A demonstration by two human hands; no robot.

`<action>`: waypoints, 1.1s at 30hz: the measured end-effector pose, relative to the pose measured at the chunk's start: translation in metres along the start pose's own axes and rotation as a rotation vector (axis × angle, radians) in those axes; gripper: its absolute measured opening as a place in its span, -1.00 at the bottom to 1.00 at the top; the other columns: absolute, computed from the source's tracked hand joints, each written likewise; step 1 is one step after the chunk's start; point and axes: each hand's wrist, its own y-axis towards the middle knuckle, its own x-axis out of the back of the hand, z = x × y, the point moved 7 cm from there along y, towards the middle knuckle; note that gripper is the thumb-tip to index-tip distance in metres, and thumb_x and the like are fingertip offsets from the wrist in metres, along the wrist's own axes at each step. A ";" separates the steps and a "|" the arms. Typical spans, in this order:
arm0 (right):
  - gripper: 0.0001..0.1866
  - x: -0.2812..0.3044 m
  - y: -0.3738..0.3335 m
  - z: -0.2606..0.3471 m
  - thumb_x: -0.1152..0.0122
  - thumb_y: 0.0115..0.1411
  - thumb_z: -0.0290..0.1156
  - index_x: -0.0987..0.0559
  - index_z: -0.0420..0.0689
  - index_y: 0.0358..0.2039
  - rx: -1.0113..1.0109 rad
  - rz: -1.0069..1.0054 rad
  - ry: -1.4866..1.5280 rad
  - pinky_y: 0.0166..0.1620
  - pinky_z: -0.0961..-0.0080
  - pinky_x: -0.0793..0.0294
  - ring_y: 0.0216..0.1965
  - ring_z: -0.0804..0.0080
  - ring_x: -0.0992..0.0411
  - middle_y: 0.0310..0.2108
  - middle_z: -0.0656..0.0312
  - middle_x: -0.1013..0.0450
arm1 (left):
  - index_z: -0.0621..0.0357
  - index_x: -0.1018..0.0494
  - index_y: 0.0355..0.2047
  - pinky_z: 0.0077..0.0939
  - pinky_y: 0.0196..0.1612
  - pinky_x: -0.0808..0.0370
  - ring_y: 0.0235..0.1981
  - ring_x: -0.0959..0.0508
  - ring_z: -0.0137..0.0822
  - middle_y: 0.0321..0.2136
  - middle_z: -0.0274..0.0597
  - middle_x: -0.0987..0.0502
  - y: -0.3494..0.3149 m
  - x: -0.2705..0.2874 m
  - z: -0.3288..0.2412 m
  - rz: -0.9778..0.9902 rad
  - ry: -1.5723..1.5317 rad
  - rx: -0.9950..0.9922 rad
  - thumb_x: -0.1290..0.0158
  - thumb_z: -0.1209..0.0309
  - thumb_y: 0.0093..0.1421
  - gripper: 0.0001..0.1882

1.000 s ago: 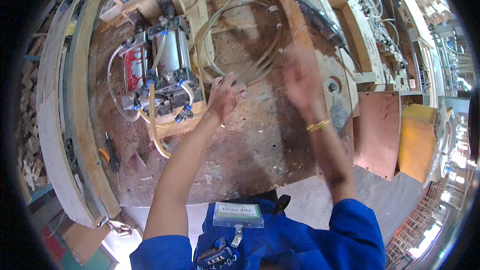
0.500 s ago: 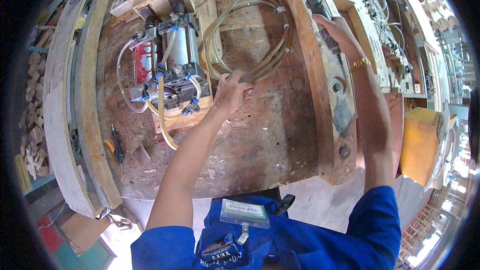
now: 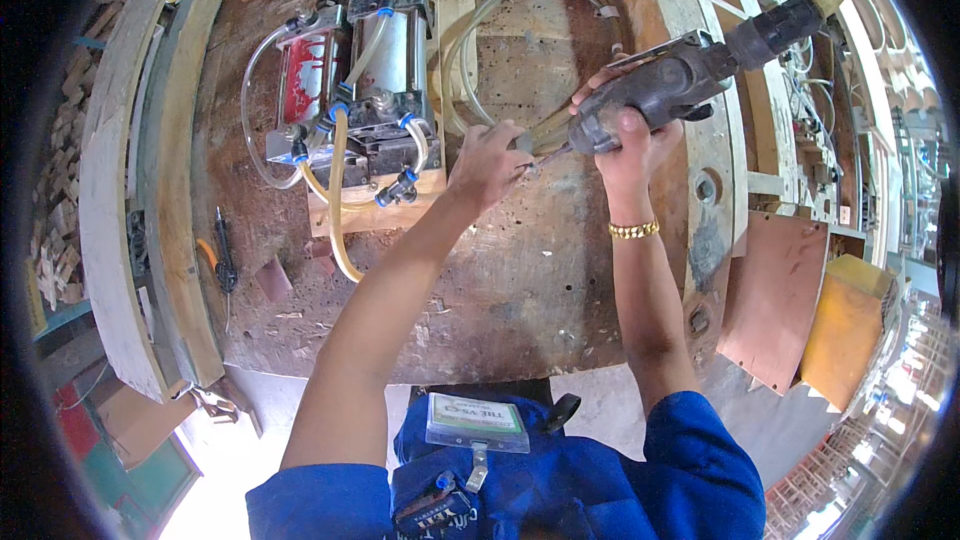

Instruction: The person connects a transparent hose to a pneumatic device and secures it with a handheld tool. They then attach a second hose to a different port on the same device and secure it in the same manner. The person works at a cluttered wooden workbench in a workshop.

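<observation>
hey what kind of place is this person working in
Most likely a woodworking or assembly workshop. The right hand grips an air-fed power driver over a worn wooden workbench, next to a pneumatic cylinder unit with clear hoses.

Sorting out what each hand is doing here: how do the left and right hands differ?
The right hand wraps around a dark power tool and wears a gold bracelet. The left hand is bare at the wrist and pinches something small at the tool's tip. Both sit over the worn wooden bench.
</observation>
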 end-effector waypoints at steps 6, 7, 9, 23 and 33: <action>-0.43 0.003 0.000 -0.007 -0.44 -0.03 -0.27 -0.43 -0.37 -0.12 0.059 0.003 0.028 -0.28 0.27 -0.64 -0.36 0.26 -0.54 -0.30 0.04 -0.50 | -0.08 -0.60 -0.28 -0.09 0.06 -0.25 0.08 -0.40 -0.14 -0.02 -0.14 -0.43 0.000 -0.003 0.002 0.007 0.009 -0.019 -0.24 0.33 0.02 -0.79; -0.48 0.002 0.000 -0.005 -0.43 -0.02 -0.33 -0.45 -0.38 -0.15 0.071 0.010 0.065 -0.24 0.28 -0.65 -0.35 0.30 -0.54 -0.30 0.08 -0.51 | -0.08 -0.59 -0.28 -0.09 0.06 -0.25 0.08 -0.40 -0.14 -0.03 -0.14 -0.44 0.000 -0.008 0.005 0.067 0.012 0.019 -0.24 0.33 0.02 -0.79; -0.48 0.000 0.001 -0.006 -0.44 -0.03 -0.34 -0.45 -0.38 -0.14 0.045 0.008 0.073 -0.23 0.27 -0.65 -0.34 0.30 -0.54 -0.29 0.08 -0.51 | -0.08 -0.61 -0.32 -0.12 0.04 -0.26 0.03 -0.42 -0.15 -0.05 -0.14 -0.45 0.000 -0.002 0.001 -0.036 0.010 -0.030 -0.26 0.37 -0.04 -0.79; -0.31 -0.015 -0.014 -0.008 -0.50 -0.09 -0.21 -0.36 -0.25 -0.03 0.087 0.031 -0.041 -0.30 0.31 -0.62 -0.34 0.24 -0.53 -0.28 0.06 -0.49 | -0.01 -0.55 -0.28 -0.08 0.06 -0.23 0.07 -0.40 -0.11 -0.01 -0.12 -0.42 0.000 0.001 -0.003 0.013 0.024 -0.035 -0.19 0.28 0.07 -0.80; -0.49 -0.018 -0.020 -0.011 -0.38 -0.10 -0.59 -0.45 -0.33 -0.08 0.106 0.089 0.058 -0.12 0.34 -0.58 -0.22 0.33 -0.53 -0.21 0.11 -0.51 | 0.00 -0.53 -0.26 -0.07 0.08 -0.22 0.12 -0.35 -0.16 0.00 -0.15 -0.41 0.002 -0.002 -0.002 0.068 0.035 -0.015 -0.17 0.21 0.10 -0.76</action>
